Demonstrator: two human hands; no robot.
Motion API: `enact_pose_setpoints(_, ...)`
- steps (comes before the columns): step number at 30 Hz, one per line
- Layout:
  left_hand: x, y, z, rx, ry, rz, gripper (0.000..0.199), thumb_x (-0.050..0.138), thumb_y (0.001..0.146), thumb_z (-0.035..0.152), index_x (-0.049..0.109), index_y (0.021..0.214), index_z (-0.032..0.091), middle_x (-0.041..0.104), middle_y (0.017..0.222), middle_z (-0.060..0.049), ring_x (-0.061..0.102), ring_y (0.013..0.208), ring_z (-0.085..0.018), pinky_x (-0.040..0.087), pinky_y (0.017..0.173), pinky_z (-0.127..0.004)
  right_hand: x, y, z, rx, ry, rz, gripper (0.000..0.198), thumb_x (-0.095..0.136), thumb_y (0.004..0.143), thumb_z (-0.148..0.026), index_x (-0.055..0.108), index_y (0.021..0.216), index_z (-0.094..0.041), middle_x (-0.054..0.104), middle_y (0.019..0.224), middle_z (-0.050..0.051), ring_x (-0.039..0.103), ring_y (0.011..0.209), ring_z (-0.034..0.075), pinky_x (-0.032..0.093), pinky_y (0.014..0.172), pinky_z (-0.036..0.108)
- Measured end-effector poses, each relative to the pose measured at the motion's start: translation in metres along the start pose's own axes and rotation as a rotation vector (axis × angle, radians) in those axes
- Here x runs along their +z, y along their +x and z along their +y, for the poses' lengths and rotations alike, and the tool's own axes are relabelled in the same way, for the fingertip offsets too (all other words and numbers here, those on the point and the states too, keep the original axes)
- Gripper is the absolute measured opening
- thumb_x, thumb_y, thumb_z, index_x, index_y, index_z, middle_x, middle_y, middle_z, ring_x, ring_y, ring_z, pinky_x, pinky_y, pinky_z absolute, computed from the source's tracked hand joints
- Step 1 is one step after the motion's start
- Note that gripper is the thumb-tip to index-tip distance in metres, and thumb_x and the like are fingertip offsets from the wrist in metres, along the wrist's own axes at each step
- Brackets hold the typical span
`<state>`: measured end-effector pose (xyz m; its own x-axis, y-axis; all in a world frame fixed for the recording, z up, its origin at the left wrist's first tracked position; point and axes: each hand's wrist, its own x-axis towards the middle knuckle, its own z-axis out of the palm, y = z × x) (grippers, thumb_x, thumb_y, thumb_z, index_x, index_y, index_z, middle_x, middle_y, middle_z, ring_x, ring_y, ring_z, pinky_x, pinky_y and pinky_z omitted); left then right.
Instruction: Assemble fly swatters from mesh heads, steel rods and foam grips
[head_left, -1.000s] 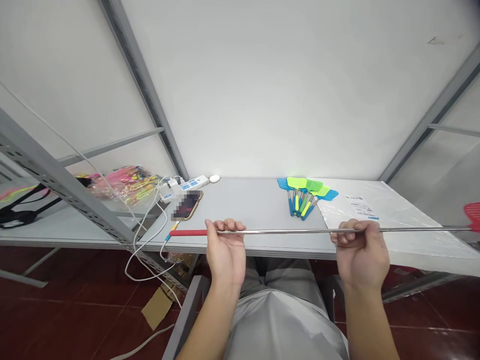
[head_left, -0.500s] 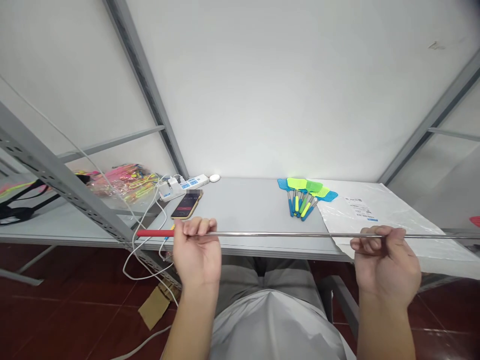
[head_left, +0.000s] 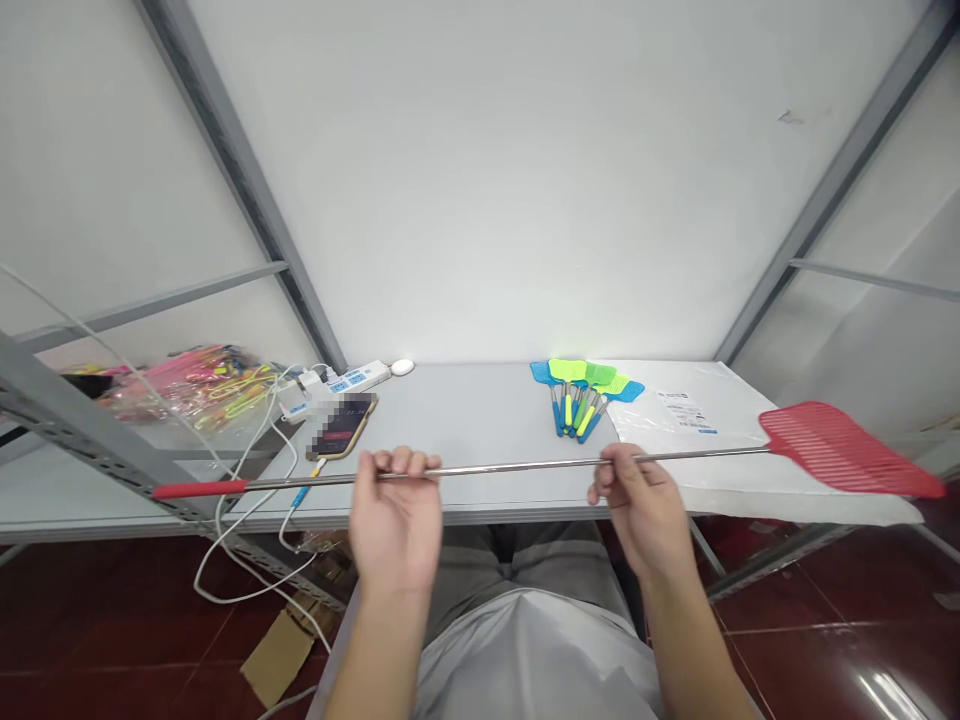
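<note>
A long fly swatter lies crosswise in front of me, its metal rod stretched out, with a red handle at the left and a red slotted head at the right. My left hand is closed around the rod, some way right of the handle. Farther along, my right hand pinches the rod between thumb and fingers, short of the head. Beyond the rod, a fanned bunch of small fly swatters in blue, yellow-green and green rests on the table.
A phone and a white power strip with looping cables are on the table's left. Under the red head spreads a white plastic bag with a label. Bagged colourful items fill the left shelf. Cardboard lies on the floor.
My right hand has moved left along the rod, closer to my left hand. The red handle now reaches farther left of my left hand, and the red head has come into view.
</note>
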<state>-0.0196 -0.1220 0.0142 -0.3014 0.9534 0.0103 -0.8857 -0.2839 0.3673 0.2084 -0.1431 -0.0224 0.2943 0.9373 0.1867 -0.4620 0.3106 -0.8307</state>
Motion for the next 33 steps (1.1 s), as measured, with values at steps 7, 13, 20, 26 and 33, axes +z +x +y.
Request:
enact_pose_setpoints(7, 0.006, -0.016, -0.017, -0.067, -0.025, -0.057, 0.031, 0.039, 0.101, 0.028, 0.044, 0.072, 0.018, 0.042, 0.064, 0.004, 0.046, 0.058, -0.009, 0.051, 0.074, -0.028, 0.007, -0.003, 0.002, 0.019, 0.063, 0.025, 0.032, 0.065, 0.086, -0.049, 0.07, 0.086, -0.018, 0.047, 0.06, -0.004, 0.045, 0.054, 0.009, 0.046, 0.052, 0.025)
enact_pose_setpoints(13, 0.01, -0.01, 0.011, -0.09, -0.081, -0.091, 0.03, 0.033, 0.101, 0.022, 0.039, 0.072, 0.019, 0.037, 0.061, 0.006, 0.042, 0.052, -0.007, 0.051, 0.071, -0.027, 0.002, -0.007, -0.011, -0.026, 0.102, 0.077, 0.029, 0.065, 0.087, -0.046, 0.069, 0.084, -0.018, 0.039, 0.059, -0.005, 0.04, 0.055, 0.008, 0.044, 0.053, 0.023)
enact_pose_setpoints(20, 0.01, -0.011, 0.006, -0.068, -0.05, -0.134, 0.026, 0.039, 0.099, 0.02, 0.041, 0.073, 0.018, 0.045, 0.064, 0.005, 0.049, 0.058, -0.007, 0.052, 0.076, -0.027, -0.011, 0.001, -0.023, -0.117, 0.163, 0.169, 0.026, 0.066, 0.087, -0.042, 0.067, 0.082, -0.016, 0.038, 0.059, -0.006, 0.039, 0.053, 0.007, 0.042, 0.052, 0.022)
enact_pose_setpoints(26, 0.002, 0.009, 0.04, 0.144, -0.018, -0.07, 0.019, 0.045, 0.094, 0.02, 0.042, 0.075, 0.019, 0.049, 0.065, 0.005, 0.053, 0.061, -0.008, 0.052, 0.076, -0.027, -0.044, 0.017, -0.036, -0.144, 0.343, 0.349, 0.02, 0.066, 0.088, -0.032, 0.058, 0.078, -0.017, 0.033, 0.059, -0.008, 0.032, 0.049, 0.006, 0.036, 0.047, 0.017)
enact_pose_setpoints(33, 0.0, 0.01, 0.047, 0.163, -0.01, -0.06, 0.027, 0.039, 0.099, 0.025, 0.043, 0.073, 0.018, 0.047, 0.062, 0.005, 0.05, 0.057, -0.007, 0.052, 0.071, -0.026, -0.08, 0.03, -0.044, -0.255, 0.339, 0.433, 0.025, 0.053, 0.094, -0.033, 0.054, 0.073, -0.019, 0.027, 0.056, -0.008, 0.026, 0.046, 0.009, 0.033, 0.042, 0.019)
